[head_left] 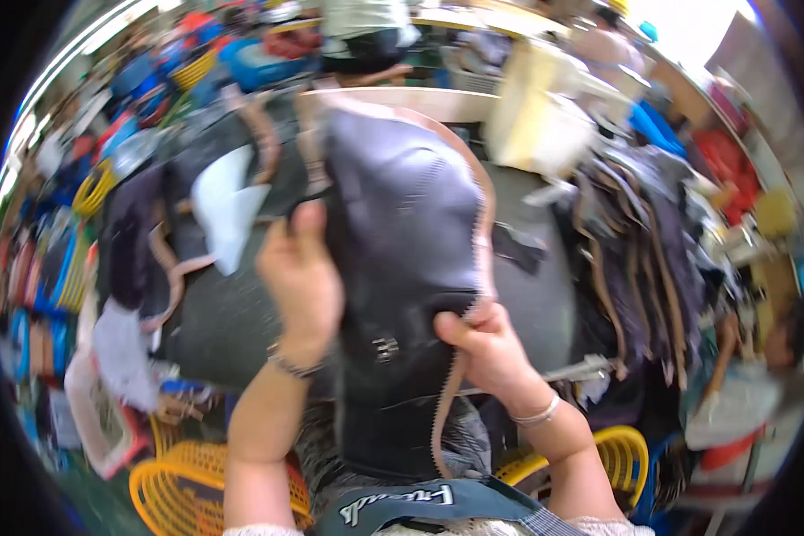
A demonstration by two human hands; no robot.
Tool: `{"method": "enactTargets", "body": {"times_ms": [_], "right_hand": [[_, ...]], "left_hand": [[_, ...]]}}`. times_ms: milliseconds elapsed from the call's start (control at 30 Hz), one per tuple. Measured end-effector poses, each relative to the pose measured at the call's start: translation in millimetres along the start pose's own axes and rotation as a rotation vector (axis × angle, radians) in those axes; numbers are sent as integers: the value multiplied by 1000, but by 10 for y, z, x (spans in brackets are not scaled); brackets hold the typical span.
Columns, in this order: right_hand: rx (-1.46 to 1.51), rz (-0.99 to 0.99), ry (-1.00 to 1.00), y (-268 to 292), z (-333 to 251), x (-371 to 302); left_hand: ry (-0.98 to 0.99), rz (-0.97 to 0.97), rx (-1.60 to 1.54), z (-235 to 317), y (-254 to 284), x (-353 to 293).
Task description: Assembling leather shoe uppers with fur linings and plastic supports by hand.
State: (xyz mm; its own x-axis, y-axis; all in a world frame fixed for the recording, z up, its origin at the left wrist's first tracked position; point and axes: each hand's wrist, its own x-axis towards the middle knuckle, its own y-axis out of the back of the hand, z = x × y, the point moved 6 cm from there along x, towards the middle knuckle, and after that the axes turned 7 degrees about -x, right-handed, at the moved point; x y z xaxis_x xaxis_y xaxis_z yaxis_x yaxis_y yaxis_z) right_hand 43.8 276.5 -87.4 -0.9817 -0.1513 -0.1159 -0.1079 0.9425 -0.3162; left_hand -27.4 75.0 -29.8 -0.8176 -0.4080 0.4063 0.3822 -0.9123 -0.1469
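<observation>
Held up in front of me is a black leather boot upper (402,241), with a zipper and pinkish-brown tape running down its right edge. My left hand (301,286) grips its left edge, thumb uppermost, with the other fingers partly hidden. Lower down on the zipper side, my right hand (491,348) pinches the leather, the thumb on the front face. A small metallic mark shows near the lower middle of the piece. Motion blurs its top end. Below it lies the dark work table (232,330).
Similar dark zippered pieces (634,259) hang in a pile at the right, and more (138,241) lie at the left beneath a pale sheet (223,205). A cream machine (536,107) stands behind. Yellow baskets (143,491) flank my lap. Other people sit across and at right.
</observation>
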Motion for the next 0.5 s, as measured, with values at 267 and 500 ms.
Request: {"method": "enactTargets", "body": {"times_ms": [267,500], "right_hand": [[-1394,1338,985,368,-2200,-1333],[-2458,1169,140,3049,-2496,-169]], "left_hand": [[277,-278,-307,-235,40,160],[254,-486,41,-195,57,-187]]}}
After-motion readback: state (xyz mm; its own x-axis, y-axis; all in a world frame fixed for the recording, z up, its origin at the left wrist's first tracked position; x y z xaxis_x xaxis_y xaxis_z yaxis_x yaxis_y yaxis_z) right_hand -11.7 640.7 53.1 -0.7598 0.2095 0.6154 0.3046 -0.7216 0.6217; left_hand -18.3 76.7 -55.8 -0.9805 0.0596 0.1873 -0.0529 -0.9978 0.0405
